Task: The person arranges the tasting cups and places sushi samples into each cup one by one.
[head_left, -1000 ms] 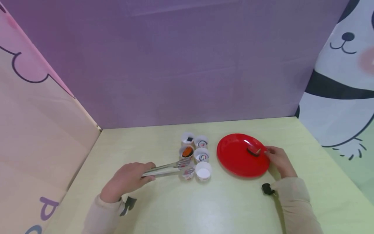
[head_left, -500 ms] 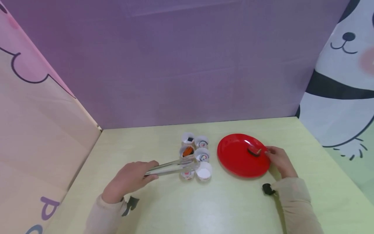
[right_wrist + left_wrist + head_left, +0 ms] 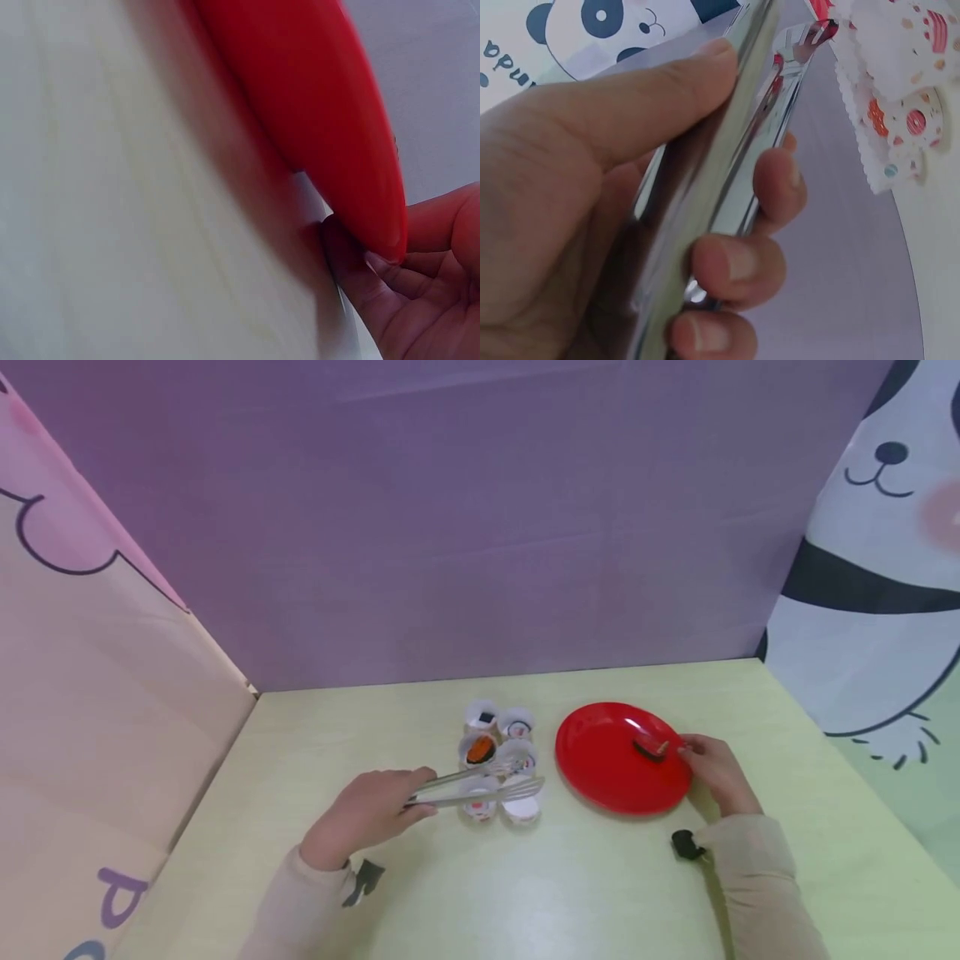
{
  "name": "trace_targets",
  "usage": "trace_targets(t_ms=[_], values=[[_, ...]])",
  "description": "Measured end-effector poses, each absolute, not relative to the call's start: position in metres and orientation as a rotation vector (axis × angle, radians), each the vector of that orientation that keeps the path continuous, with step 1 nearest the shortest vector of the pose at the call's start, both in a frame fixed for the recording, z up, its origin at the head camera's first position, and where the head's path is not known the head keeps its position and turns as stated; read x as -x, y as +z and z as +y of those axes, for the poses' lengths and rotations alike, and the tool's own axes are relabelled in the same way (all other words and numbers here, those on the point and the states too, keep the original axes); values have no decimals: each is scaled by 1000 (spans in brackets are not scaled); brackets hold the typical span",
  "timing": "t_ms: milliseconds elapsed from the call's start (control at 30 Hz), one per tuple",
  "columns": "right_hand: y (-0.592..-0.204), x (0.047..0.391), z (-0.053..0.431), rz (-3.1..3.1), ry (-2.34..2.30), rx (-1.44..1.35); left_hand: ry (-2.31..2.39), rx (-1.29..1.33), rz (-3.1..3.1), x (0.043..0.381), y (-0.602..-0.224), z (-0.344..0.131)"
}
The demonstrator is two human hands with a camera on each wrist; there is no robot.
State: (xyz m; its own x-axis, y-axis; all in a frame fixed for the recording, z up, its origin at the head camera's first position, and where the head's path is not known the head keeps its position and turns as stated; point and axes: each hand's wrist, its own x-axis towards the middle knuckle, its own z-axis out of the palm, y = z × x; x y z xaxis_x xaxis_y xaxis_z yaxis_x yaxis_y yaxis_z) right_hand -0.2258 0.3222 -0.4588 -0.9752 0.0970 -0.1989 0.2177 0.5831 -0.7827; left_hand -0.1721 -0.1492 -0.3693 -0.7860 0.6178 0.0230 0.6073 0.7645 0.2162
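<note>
In the head view my left hand (image 3: 367, 814) holds metal tongs (image 3: 519, 790), their two arms spread and their slotted tips over the nearer paper cups. The left wrist view shows thumb and fingers wrapped round the tongs (image 3: 724, 150). My right hand (image 3: 716, 770) pinches the right rim of a red plate (image 3: 600, 768). The right wrist view has that plate (image 3: 322, 105) with thumb and fingers at its edge. A small dark-based sushi piece (image 3: 651, 749) lies on the plate near this hand. An orange-topped sushi piece (image 3: 481, 750) sits in a cup left of the plate.
Several white paper cups stand in two columns. The back left cup (image 3: 474, 707) holds a black-topped piece, the back right one a round roll (image 3: 518, 729). The tongs partly cover the front cups. A purple backdrop (image 3: 480, 527) closes off the table's (image 3: 337, 727) far edge.
My left hand has moved right with the tongs, their tips passing from the front left cup to over the right column. The tongs' arms look wider apart. The right hand and plate stay put.
</note>
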Motion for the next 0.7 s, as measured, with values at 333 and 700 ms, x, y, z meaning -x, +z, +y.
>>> trace_targets(t_ms=[333,700], values=[[-458,225,322,2667,-1359,-290,356,-1054,2939,180,-372,-121],[-459,224,321,2686,-1371,-259,349,-889,2927,185,-374,-79]])
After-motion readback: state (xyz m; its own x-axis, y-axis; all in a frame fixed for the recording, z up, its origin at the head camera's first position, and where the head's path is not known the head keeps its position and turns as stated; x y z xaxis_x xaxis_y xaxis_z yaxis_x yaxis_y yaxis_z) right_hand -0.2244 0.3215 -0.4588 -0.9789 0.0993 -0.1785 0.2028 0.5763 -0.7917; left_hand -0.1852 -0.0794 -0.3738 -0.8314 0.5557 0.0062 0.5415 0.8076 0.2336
